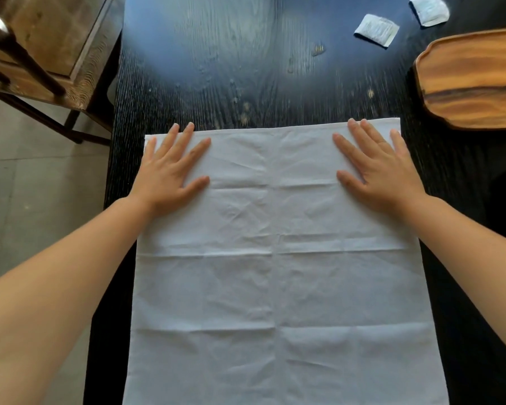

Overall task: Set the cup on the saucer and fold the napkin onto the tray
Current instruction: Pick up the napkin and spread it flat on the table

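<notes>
The napkin (pixel 275 258) lies spread on the dark tabletop (pixel 231 68). Left hand (pixel 170 171) and right hand (pixel 380 171) press flat, fingers splayed, on its far corners. The tray (pixel 473 80) sits beyond the right hand.

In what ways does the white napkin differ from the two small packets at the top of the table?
The napkin is large, plain white and spread flat under the left hand and right hand. The packets are small, dark-edged, untouched and lie far from the hands. All rest on the dark table.
</notes>
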`<state>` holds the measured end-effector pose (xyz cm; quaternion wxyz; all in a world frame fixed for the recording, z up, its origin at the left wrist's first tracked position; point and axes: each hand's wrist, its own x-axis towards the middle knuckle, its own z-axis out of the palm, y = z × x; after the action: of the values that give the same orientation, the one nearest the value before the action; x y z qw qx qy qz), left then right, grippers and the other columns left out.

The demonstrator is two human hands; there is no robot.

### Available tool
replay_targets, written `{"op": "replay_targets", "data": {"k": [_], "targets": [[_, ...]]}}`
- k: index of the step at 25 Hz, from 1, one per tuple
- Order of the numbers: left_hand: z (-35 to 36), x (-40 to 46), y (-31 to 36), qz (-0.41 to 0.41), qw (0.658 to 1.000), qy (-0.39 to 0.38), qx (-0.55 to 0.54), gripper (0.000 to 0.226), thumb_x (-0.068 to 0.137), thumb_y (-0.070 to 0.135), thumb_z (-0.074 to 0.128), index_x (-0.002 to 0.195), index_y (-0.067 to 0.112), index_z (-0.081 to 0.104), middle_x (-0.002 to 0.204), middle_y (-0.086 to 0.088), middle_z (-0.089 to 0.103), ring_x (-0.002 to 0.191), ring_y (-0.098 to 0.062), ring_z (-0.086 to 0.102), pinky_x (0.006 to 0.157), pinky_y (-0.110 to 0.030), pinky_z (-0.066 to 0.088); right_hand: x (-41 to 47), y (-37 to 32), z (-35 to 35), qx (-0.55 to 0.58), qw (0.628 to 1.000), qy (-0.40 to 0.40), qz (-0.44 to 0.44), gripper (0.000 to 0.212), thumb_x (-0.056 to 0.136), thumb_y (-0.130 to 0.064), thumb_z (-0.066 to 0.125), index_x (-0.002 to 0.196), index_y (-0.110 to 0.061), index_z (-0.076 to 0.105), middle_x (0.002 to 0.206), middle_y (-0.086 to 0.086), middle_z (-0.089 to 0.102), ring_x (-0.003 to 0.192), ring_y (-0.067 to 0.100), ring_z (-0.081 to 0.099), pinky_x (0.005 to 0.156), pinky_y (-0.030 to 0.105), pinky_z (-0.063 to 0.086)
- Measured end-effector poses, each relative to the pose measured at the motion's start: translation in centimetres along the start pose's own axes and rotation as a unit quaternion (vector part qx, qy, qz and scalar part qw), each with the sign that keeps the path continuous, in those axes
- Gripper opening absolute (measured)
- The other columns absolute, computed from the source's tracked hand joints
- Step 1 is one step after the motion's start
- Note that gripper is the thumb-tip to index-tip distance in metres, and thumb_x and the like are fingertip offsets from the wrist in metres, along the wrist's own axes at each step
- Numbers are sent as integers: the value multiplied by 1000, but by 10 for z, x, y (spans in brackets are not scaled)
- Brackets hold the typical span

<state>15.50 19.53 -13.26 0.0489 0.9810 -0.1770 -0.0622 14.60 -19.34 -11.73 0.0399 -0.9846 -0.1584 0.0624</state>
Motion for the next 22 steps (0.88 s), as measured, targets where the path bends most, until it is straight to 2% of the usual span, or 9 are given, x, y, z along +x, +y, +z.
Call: {"op": "replay_targets", "data": {"k": [5,7,10,12,14,16,18,20,22], "targets": [[-5,0,5,-13,999,-30,1,74,81,64,15,147,32,9,158,-4,1,145,-25,-4,112,-53,0,0,-4,-3,-9,1000,-21,18,69,83,-57,13,147,-30,9,158,3,4,144,17,0,113,51,0],[-7,-5,14,-41,998,-33,-39,74,81,63,14,148,31,8,158,-4,-2,144,-22,-6,112,-52,-3,-6,-16,-4,-7,999,-14,46,67,86,-53,15,147,-26,11,157,6,6,144,19,1,112,51,-3],[-9,-46,48,-52,989,30,-134,69,86,56,23,148,27,11,158,-4,6,145,-20,0,112,-51,-2,-45,-54,-4,40,999,27,16,63,89,-46,21,146,-20,20,156,10,13,143,23,6,112,53,2],[-9,-90,77,-41,981,58,-181,63,90,48,30,147,24,16,157,-5,13,144,-19,6,113,-49,3,-87,-78,-1,58,998,22,-20,60,90,-44,23,145,-20,22,156,9,15,143,22,6,112,51,4],[-7,-136,105,-31,974,60,-217,59,91,41,38,144,17,28,153,-9,26,142,-21,17,113,-47,16,-130,-93,2,62,997,14,-40,57,91,-41,28,143,-18,26,154,10,20,143,22,9,112,51,9],[-4,-183,126,-5,975,58,-213,54,90,38,44,137,12,42,143,-13,42,133,-24,34,106,-45,33,-172,-102,6,61,996,16,-59,53,91,-37,33,139,-14,35,150,14,31,140,25,18,111,52,19],[0,-228,140,13,982,37,-184,51,88,42,48,130,12,49,132,-13,50,122,-24,44,97,-43,42,-212,-108,11,53,995,12,-83,49,92,-35,36,134,-12,42,143,17,41,135,28,28,108,51,27],[3,-263,148,11,986,2,-165,53,86,49,49,127,15,52,130,-9,50,120,-23,45,96,-42,43,-246,-109,16,51,994,3,-96,48,94,-39,34,133,-12,44,140,18,45,132,28,31,106,49,28],[6,-289,152,10,986,-33,-161,58,83,54,52,128,17,51,138,-7,46,131,-22,38,105,-42,36,-275,-110,21,37,994,-26,-100,55,95,-47,25,138,-15,39,146,15,36,137,28,26,109,50,23]]}}
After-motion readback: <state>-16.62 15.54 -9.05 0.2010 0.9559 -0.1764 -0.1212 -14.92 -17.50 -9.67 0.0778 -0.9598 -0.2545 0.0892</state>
